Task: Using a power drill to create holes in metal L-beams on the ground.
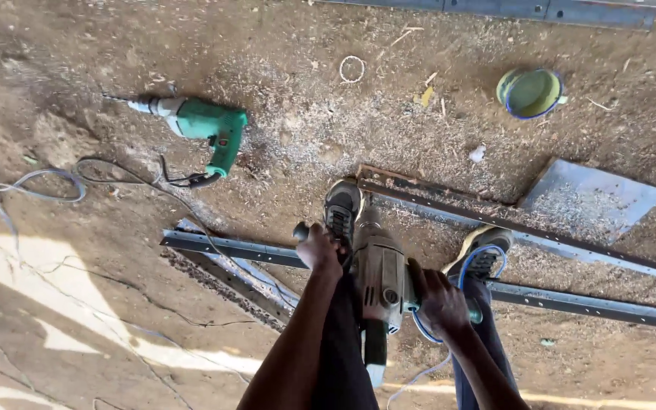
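I look straight down at a large grey power drill (380, 275) held upright between my legs. My left hand (319, 248) is closed around its black side handle. My right hand (442, 302) grips the handle on the other side, with a blue cable looped near it. The drill points down at a long steel angle bar (586, 304) lying across the dirt. My left shoe (342, 206) and right shoe (484, 254) stand on the steel bars beside the drill.
A green drill (205, 125) with its black cord lies on the dirt at upper left. A green bowl (530, 93) sits at upper right, a flat metal plate (590, 199) below it. A second rusty bar (449, 201) and metal shavings lie around. Cables trail at left.
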